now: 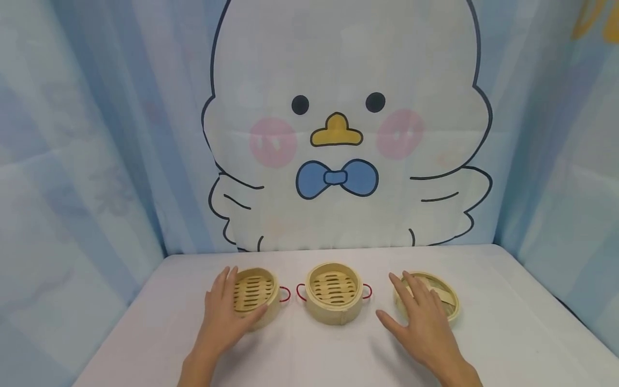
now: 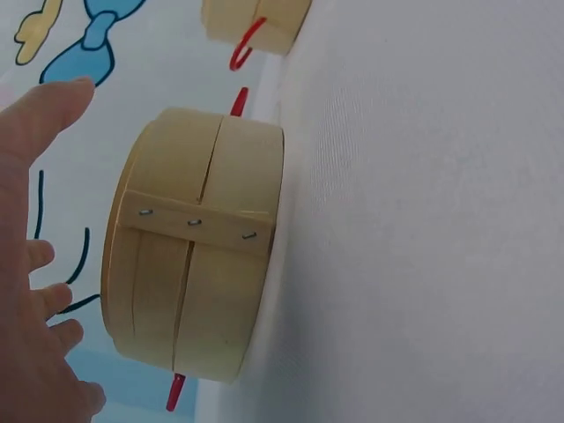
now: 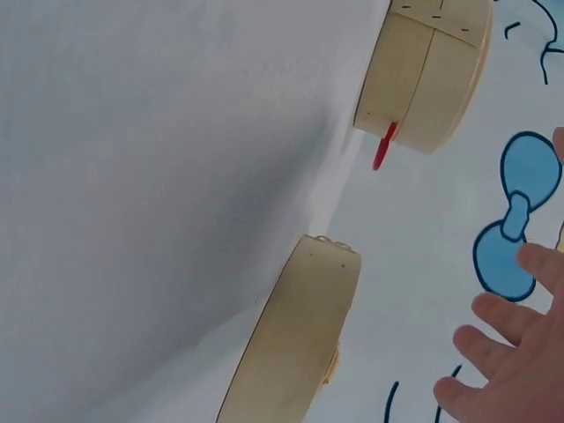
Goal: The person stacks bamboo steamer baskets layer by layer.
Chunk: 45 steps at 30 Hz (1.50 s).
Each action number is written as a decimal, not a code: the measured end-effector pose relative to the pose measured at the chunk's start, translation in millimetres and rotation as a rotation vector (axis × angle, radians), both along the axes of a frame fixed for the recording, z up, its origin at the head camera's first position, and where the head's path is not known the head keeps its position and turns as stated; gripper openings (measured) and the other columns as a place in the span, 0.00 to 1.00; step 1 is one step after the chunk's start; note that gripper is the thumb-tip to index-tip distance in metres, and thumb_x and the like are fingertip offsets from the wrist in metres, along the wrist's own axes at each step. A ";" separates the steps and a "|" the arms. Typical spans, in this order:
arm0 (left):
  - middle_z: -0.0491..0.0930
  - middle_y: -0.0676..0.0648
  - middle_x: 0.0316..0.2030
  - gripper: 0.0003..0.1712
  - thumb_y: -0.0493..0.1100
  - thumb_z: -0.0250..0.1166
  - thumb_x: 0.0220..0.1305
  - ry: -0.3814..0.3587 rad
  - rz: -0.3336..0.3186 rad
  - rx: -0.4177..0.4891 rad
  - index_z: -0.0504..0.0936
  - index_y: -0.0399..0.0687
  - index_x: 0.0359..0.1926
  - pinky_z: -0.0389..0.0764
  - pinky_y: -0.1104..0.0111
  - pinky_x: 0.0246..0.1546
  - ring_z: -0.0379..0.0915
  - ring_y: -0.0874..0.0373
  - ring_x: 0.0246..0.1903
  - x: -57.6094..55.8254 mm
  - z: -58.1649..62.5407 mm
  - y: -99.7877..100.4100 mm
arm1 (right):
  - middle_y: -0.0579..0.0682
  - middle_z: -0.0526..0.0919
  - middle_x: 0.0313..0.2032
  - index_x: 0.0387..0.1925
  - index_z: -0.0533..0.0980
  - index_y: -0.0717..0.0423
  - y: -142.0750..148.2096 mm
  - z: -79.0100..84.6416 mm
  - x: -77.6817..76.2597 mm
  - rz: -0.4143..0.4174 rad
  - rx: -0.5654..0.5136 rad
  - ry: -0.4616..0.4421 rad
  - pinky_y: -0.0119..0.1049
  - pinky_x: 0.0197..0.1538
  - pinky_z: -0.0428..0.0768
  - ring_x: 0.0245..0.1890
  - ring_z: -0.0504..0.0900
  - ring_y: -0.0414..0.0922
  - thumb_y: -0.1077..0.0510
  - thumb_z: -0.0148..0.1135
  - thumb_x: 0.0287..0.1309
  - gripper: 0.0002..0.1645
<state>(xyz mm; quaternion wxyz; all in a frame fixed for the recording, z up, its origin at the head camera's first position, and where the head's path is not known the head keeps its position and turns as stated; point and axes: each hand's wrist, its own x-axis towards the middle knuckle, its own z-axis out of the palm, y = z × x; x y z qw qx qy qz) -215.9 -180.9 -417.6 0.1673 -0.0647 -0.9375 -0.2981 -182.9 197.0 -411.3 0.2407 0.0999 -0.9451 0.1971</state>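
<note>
No readable text; cut-off yellow marks (image 1: pixel 613 31) on right-hand curtain (image 1: pixel 570 172)

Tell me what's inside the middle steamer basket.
Inside the middle steamer basket, the head view shows a slotted panel. Anything beneath that panel is covered and cannot be seen.

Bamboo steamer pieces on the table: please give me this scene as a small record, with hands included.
left hand: fingers extended, holding nothing, partly hiding left basket
right hand: fingers extended, holding nothing, partly hiding lid
left basket: slatted inside, red handle at each side
middle basket: slatted inside, between left basket and lid
lid: round, shallow
</note>
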 end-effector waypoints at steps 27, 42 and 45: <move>0.45 0.29 0.76 0.70 0.58 0.80 0.51 -0.147 -0.042 0.278 0.44 0.32 0.78 0.46 0.40 0.72 0.40 0.32 0.74 -7.9 -23.5 -24.8 | 0.61 0.67 0.70 0.71 0.70 0.52 -37.9 12.7 -34.2 0.279 -0.145 -0.312 0.63 0.61 0.72 0.62 0.74 0.61 0.41 0.70 0.61 0.41; 0.45 0.27 0.75 0.72 0.57 0.80 0.51 -0.190 -0.045 0.350 0.42 0.30 0.77 0.47 0.42 0.72 0.41 0.32 0.74 -8.6 -31.5 -28.1 | 0.54 0.78 0.62 0.51 0.83 0.49 -41.9 0.5 -41.2 0.301 -0.064 -0.254 0.57 0.63 0.73 0.63 0.74 0.59 0.48 0.77 0.55 0.23; 0.45 0.27 0.76 0.72 0.57 0.81 0.50 -0.201 -0.040 0.371 0.41 0.30 0.77 0.46 0.42 0.72 0.41 0.32 0.74 -9.0 -33.2 -30.6 | 0.52 0.79 0.59 0.45 0.84 0.47 -44.6 -0.8 -42.5 0.306 -0.060 -0.240 0.55 0.62 0.75 0.61 0.76 0.57 0.50 0.77 0.54 0.17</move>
